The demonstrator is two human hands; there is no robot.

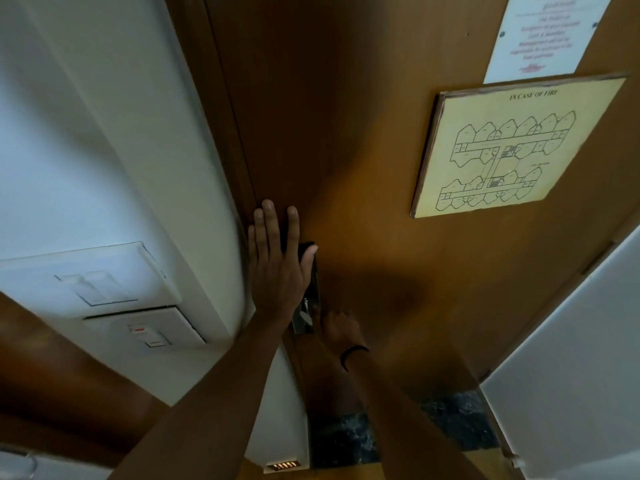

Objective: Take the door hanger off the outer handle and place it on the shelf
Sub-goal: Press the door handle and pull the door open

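Door hanger is nowhere in view. Left hand point(277, 261) presses flat on the door point(363, 168), fingers spread open; right hand point(337, 325) reaches the lock plate point(308, 299), grip unclear.

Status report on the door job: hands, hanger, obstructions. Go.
Left hand flat, open, on door near its edge. Right hand at lock plate, grip unclear. Door hanger not in view. Door looks shut.

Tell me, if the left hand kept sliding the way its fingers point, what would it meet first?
Probably nothing soon. The left hand lies flat on the wooden door near its edge, fingers pointing up along it; only bare door shows ahead. The fire plan hangs off to the right.
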